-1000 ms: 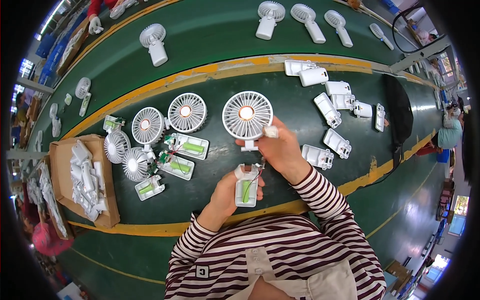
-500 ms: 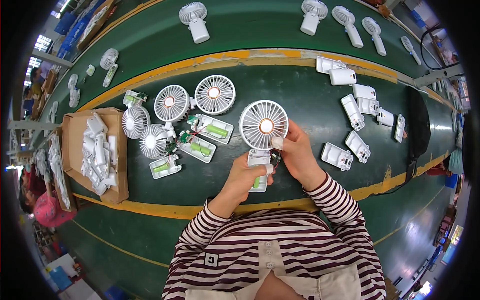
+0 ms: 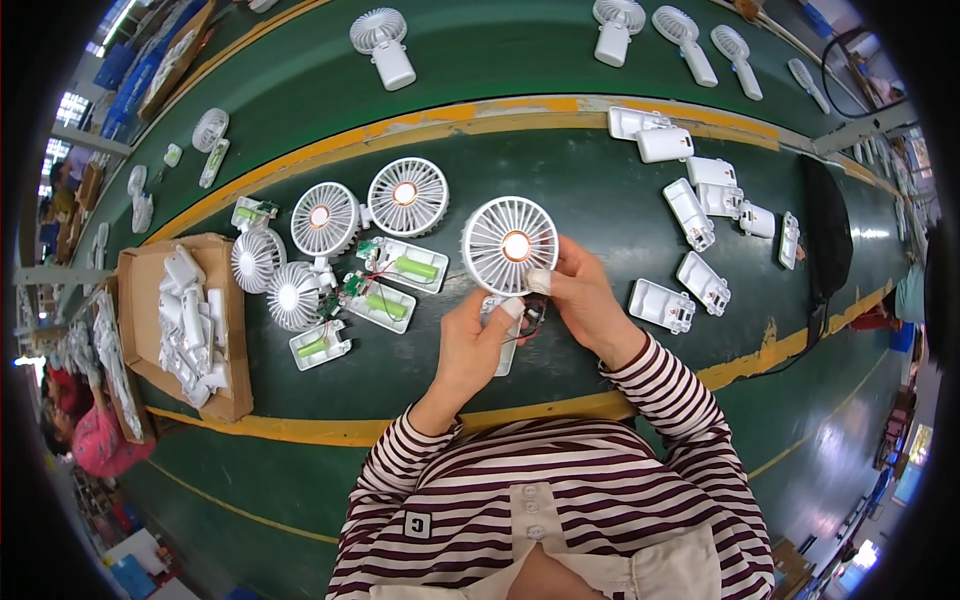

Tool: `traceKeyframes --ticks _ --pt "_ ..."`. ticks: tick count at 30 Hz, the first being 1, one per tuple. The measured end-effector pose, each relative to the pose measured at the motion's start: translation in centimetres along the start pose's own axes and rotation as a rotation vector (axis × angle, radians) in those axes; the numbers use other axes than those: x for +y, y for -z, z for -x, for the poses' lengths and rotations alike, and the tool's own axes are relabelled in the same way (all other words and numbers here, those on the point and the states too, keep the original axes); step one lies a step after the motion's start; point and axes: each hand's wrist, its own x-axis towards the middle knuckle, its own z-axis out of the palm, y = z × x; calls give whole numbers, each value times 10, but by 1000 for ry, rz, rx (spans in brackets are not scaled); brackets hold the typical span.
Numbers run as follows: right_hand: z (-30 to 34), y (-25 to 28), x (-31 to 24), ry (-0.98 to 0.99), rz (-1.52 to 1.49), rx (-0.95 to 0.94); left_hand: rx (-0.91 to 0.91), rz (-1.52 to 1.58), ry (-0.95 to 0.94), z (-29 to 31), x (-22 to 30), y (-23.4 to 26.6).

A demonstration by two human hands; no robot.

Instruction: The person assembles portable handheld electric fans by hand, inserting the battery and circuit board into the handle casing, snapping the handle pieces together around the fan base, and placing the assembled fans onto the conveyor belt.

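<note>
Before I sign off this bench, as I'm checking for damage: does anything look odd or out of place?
The yellow edging, right of the right hand, looks worn: its border is ragged against the green tabletop. Nothing looks spilled; I can't tell whether the held fan is damaged.

White fan (image 3: 511,246) in two-handed grip (image 3: 470,347)
</note>
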Motion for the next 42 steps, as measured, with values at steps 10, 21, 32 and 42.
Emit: traceKeyframes --ticks 10,21,32,42 --pt "17 9 10 1048 1298 108 -2 560 306 -5 20 11" --pt "13 -17 -21 1121 1336 -228 -118 544 428 -2 11 2" --pt "7 -23 -47 821 1442 -545 -130 419 587 -3 18 2" --pt "6 -23 -36 893 1308 -505 -154 603 542 -2 13 6"
